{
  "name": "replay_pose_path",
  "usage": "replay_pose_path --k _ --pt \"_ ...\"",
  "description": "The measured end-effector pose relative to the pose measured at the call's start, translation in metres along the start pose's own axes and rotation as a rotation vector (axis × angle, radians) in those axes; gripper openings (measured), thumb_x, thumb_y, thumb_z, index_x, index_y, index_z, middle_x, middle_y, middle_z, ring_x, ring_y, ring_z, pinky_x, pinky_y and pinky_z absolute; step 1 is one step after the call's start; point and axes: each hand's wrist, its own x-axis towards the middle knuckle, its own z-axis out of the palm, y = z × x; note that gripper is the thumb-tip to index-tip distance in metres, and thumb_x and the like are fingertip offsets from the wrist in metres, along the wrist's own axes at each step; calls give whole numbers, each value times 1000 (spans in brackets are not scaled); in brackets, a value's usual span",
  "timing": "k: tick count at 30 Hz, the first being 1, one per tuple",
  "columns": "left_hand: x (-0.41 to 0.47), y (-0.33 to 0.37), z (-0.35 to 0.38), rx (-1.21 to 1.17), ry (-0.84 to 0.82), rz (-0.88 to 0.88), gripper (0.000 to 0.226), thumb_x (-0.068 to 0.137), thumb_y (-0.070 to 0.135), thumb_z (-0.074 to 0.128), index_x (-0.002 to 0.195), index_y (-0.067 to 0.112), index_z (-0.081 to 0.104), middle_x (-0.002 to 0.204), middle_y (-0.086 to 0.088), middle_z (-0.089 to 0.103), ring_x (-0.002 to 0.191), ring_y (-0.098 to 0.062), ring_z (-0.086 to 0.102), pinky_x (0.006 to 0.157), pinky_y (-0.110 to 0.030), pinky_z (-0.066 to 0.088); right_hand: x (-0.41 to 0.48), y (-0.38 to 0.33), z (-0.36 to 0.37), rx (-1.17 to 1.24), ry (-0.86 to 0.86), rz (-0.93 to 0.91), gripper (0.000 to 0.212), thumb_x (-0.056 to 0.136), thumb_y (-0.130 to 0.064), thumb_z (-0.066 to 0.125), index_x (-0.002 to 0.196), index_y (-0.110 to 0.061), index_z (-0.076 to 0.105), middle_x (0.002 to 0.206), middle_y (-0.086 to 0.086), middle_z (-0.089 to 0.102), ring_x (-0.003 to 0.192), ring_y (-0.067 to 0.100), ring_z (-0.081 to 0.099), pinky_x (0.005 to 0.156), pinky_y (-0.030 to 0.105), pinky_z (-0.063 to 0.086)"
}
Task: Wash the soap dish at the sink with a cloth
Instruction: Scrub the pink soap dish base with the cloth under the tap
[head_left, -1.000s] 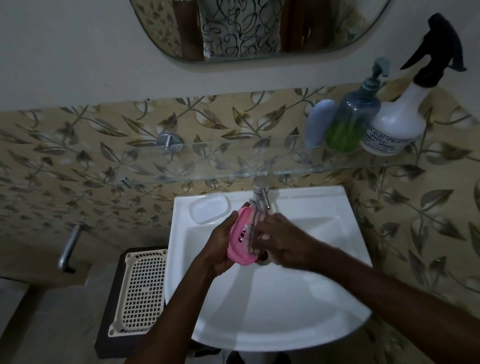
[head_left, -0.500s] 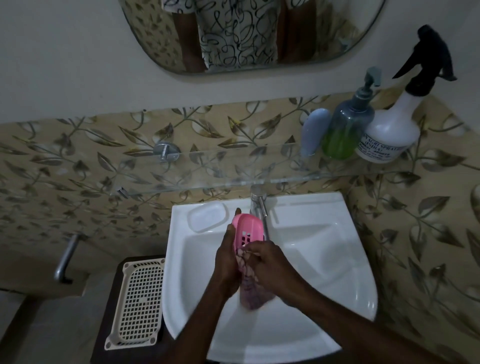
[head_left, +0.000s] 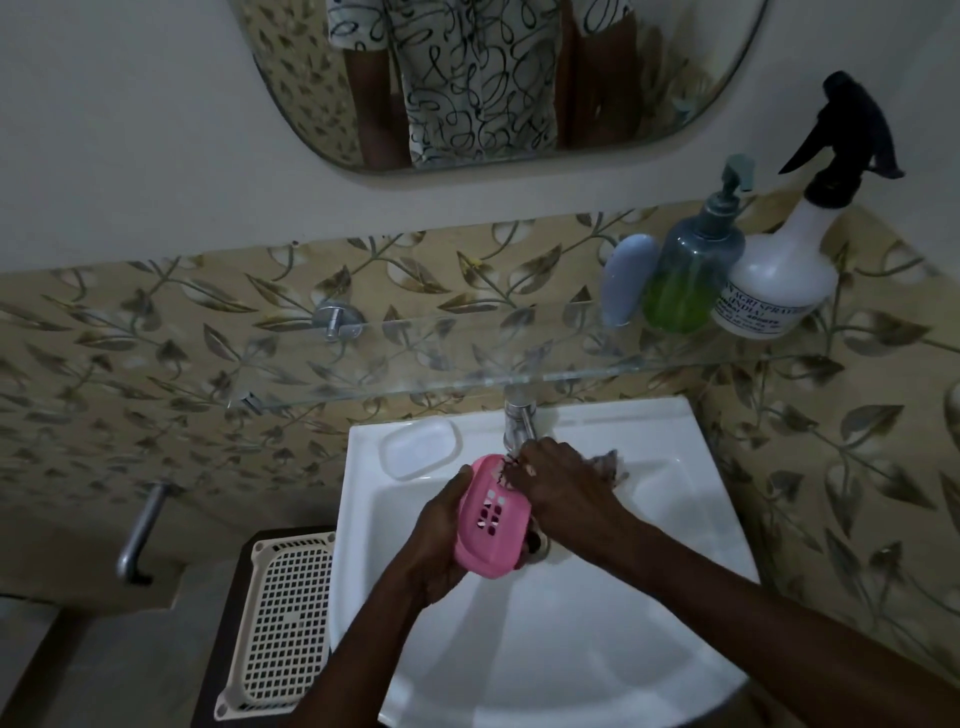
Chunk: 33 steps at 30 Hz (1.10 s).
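- Both my hands work over the sink (head_left: 649, 675): left hand (head_left: 441, 540) wrapped around the pink soap dish (head_left: 491, 519), tilted above the basin.
- Half a second ago my right hand (head_left: 563, 480) rubbed low; now it grips the cloth (head_left: 605, 462) at the dish's top edge by the tap (head_left: 517, 423), so scrubbing continues.
- White spray bottle (head_left: 779, 280) reads partly "AGRI SPRAYER (INDIA)".

The scene is dimly and evenly lit; edges are bowed by wide-angle distortion, and soft shadows are cast across the sink (head_left: 649, 675) basin.
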Motion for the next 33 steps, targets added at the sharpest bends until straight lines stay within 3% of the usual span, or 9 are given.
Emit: replay_pose_path --k 3,6,9,11,16,22,25,28,33 --pt "0 4 1 -31 -51 -16 57 103 45 37 133 0 56 112 -31 65 90 -45 65 73 -52 60 -3 -1 -2 -100 104 -51 36 69 -14 80 102 -4 73 94 14 70 78 29 66 64 35 53" --pt "5 1 7 -6 39 76 50 103 39 41 131 2 59 117 -28 67 102 -43 65 92 -56 52 -11 -22 9 -104 -67 215 44 69 -17 79 109 -1 66 101 15 66 85 33 64 71 41 56" --pt "6 -19 12 0 98 132 42 100 37 43 122 8 65 104 -18 78 93 -32 75 81 -42 60 -7 -36 8 366 -65 565 21 97 -24 48 116 -15 55 110 8 61 101 27 63 89 46 54" --pt "3 -18 9 8 69 148 42 96 38 47 116 8 69 112 -21 75 97 -33 74 81 -41 60 -8 -34 5 429 -30 504 18 99 -32 45 111 -24 56 108 1 62 100 20 62 90 44 53" --pt "8 -17 12 201 151 201 38 99 46 44 112 23 72 112 -15 76 109 -34 69 89 -43 57 -12 -49 6 28 -173 454 34 74 -22 81 99 -4 71 93 13 70 78 26 70 68 31 57" --pt "9 -17 -2 82 147 336 50 99 51 37 139 26 55 108 -5 79 95 -24 76 69 -32 62 -11 -40 -17 1198 -337 765 28 96 -12 50 77 -4 69 69 20 69 56 18 67 53 25 54" --pt "-1 3 -17 -38 3 339 63 93 56 39 145 21 49 125 -23 67 93 -39 69 75 -45 60 -21 -4 -35 1375 -169 684 21 99 -8 51 109 -2 69 100 21 74 84 24 73 69 32 58" --pt "-12 23 -31 -41 -180 204 87 82 62 61 149 10 41 148 -35 41 99 -43 60 83 -51 55 -30 10 -41 1389 -268 602 24 97 -6 54 115 -2 68 107 19 74 99 34 71 89 47 56" --pt "-20 47 -12 108 -420 -107 94 69 53 81 138 -1 48 120 -30 57 93 -43 64 77 -51 56 -14 14 -57 1569 -351 450 29 88 4 61 116 4 63 103 24 73 89 33 73 77 37 62"
